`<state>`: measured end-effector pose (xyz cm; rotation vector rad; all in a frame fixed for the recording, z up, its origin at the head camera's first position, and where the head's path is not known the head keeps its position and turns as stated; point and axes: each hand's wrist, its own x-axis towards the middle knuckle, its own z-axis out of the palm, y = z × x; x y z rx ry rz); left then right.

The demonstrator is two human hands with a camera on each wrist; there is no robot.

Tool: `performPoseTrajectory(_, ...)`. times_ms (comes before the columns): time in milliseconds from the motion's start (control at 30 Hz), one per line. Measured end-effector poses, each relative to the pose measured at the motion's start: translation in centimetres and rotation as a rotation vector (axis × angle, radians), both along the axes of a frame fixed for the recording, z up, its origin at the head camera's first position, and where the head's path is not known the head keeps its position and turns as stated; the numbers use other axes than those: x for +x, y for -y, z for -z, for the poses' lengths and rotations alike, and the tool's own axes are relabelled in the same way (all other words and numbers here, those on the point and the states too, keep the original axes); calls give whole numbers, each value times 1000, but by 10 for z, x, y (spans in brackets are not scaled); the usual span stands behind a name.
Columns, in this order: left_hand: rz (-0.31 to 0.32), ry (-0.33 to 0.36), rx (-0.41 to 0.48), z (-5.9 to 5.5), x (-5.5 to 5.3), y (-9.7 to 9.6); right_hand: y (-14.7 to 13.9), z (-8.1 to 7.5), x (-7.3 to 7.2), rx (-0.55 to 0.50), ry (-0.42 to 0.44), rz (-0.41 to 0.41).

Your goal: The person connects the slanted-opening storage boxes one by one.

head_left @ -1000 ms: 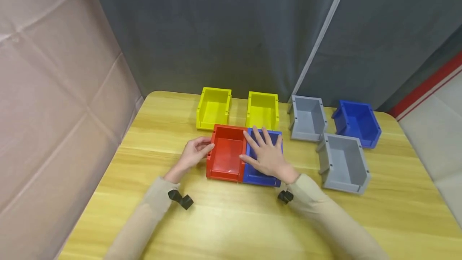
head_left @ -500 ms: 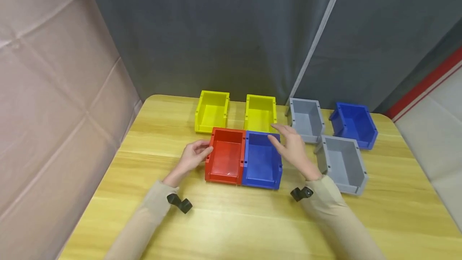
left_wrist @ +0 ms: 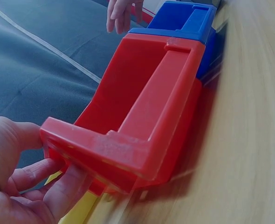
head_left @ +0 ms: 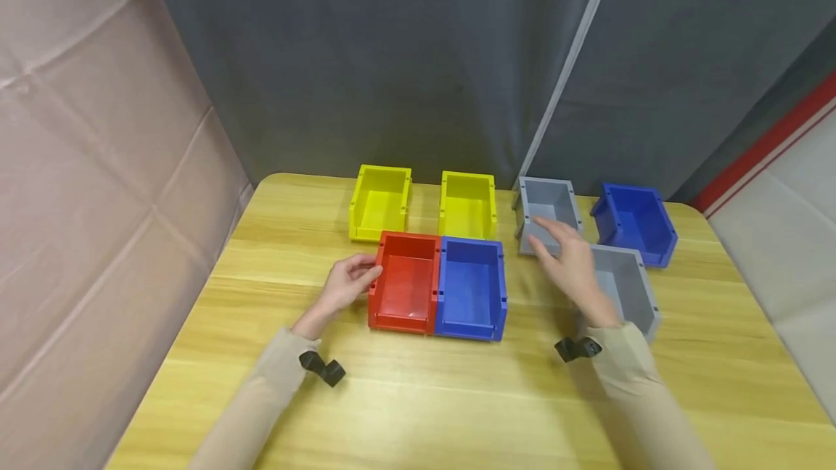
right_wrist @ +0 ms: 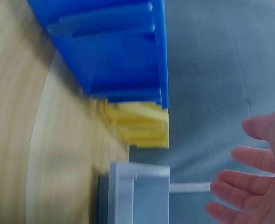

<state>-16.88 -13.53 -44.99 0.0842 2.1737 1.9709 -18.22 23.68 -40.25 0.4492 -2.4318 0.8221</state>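
A red storage bin (head_left: 406, 285) stands side by side with a blue storage bin (head_left: 469, 292) in the middle of the table. My left hand (head_left: 341, 287) grips the red bin's left wall, thumb at the rim and fingers against its outer side, as the left wrist view shows on the bin's side (left_wrist: 95, 144). Away to the right, my right hand (head_left: 575, 270) hangs in the air with loosely spread fingers and nothing in it. It overlaps the back grey bin (head_left: 548, 194) and covers part of the front grey bin (head_left: 630, 281) in the head view.
Two yellow bins (head_left: 381, 209) are set along the back of the wooden table (head_left: 392, 405). At the back right sits a second blue bin (head_left: 638, 227). A dark curtain (head_left: 366, 56) hangs behind the table, and a pale sheet (head_left: 98, 201) on the left.
My right hand has lifted off the blue bin beside the red one and moved right, over to the grey bins. My left hand keeps its hold on the red bin.
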Motion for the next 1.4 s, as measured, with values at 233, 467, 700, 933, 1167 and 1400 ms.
performPoseTrajectory(233, -12, 0, -21, 8, -2, 2, -23, -2, 12, -18, 48, 34)
performPoseTrajectory(467, -11, -9, -23, 10, -2, 3, -48, -6, 20, -77, 78, 106)
performPoseTrajectory(700, -9, -11, -17, 11, -3, 3, -73, -6, 25, -93, 81, 201)
performPoseTrajectory(933, -11, -1, -6, 9, -3, 2, -96, -5, 33, -147, 142, 316)
performPoseTrajectory(1167, -9, -10, -9, 9, -3, 3, -110, -1, 40, -180, 260, 449)
performPoseTrajectory(1400, -4, -6, -18, 8, -3, 3, -125, 7, 44, -158, 365, 483)
